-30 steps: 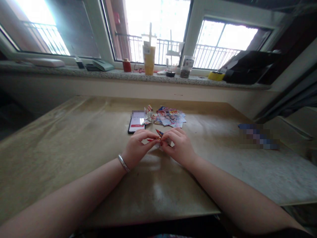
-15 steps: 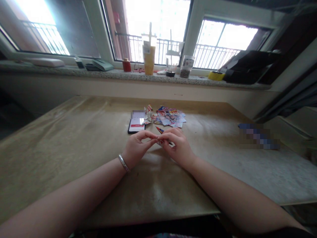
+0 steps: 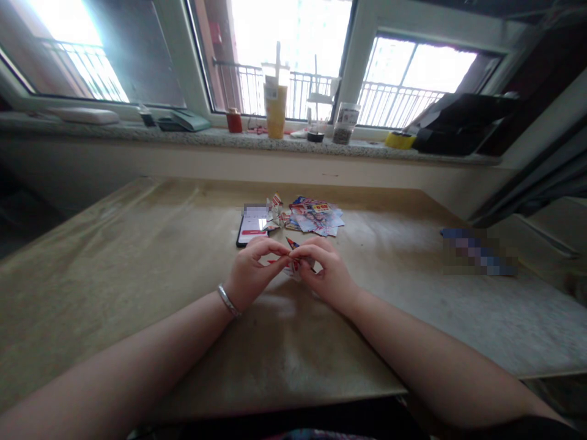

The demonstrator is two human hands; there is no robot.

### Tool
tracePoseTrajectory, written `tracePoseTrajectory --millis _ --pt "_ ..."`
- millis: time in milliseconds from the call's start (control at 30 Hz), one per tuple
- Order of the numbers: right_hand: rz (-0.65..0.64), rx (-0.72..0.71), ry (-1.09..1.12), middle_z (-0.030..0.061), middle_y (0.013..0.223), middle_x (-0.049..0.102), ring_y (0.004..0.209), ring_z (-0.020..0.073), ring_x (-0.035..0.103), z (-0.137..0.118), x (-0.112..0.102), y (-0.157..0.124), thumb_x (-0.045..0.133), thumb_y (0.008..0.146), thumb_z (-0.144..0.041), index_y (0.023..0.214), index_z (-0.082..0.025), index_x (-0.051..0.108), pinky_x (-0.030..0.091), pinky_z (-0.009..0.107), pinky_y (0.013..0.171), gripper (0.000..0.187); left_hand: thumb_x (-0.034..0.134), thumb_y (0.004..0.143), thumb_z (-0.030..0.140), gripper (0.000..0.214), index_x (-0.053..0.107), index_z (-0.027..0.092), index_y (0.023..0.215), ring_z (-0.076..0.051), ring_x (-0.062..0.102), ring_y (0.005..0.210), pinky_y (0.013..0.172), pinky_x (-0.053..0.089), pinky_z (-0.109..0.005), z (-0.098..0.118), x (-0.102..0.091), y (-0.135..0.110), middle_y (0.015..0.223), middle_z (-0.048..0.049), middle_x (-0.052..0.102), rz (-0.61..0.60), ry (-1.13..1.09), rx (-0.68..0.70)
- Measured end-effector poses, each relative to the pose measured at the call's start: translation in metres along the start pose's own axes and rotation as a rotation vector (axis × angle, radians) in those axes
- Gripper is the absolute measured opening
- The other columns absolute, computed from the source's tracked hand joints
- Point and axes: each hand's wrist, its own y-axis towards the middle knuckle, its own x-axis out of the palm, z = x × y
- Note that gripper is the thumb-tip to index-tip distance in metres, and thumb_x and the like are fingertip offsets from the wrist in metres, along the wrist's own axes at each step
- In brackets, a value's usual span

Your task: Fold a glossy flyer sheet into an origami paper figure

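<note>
- Small folded paper point(image 3: 292, 244): held up near the middle of the desk point(image 3: 137, 256), pinched from both sides; one pointed, printed corner sticks out towards 12 o'clock, the window side. The fingers cover much of it, so its full shape cannot be told.
- Left hand point(image 3: 254, 266): thumb and forefinger closed on the paper from its 9 o'clock side; a silver bracelet point(image 3: 228, 300) circles the wrist.
- Right hand point(image 3: 326, 269): closed on the paper from its 3 o'clock side, fingertips meeting those of the left hand or nearly so.
- Phone point(image 3: 251, 232): lying screen up at 10 o'clock from the paper, lit.
- Crumpled papers point(image 3: 277, 215): between 11 and 12 o'clock, just beside the phone, overlapping its edge in this view.
- Pile of printed papers point(image 3: 317, 217): at 1 o'clock, spread flat in a loose heap.
- Blue item point(image 3: 477, 252): well apart at 3 o'clock, blurred beyond telling.
- Windowsill point(image 3: 206, 137): a cup of yellow drink point(image 3: 276, 113) stands near 12 o'clock, a red bottle point(image 3: 234, 121) at 11.
</note>
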Motion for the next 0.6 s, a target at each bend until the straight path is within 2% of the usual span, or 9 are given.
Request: tracePoseTrajectory --millis 200,600 --pt "-0.013 0.063 -0.075 0.0017 0.078 0.064 0.078 0.0162 0.058 -0.0013 -0.0013 0.0010 0.057 0.079 -0.014 0.079 -0.022 0.062 0.047 0.031 0.074 0.010 0.066 0.079 0.029 0.011 0.066 0.018 0.076 -0.017 0.062 0.074 0.072 0.050 -0.031 0.0021 0.0002 0.0006 0.075 -0.0036 0.068 -0.009 0.008 0.034" --pt "-0.031 0.108 -0.176 0.0010 0.073 0.063 0.077 0.0176 0.056 -0.0028 -0.0006 0.0011 0.062 0.074 -0.017 0.071 -0.022 0.058 0.045 0.031 0.073 0.007 0.063 0.082 0.029 0.012 0.066 0.018 0.078 -0.016 0.064 0.075 0.071 0.051 -0.030 0.0023 0.0002 0.0000 0.079 -0.0048 0.069 -0.043 -0.045 -0.005"
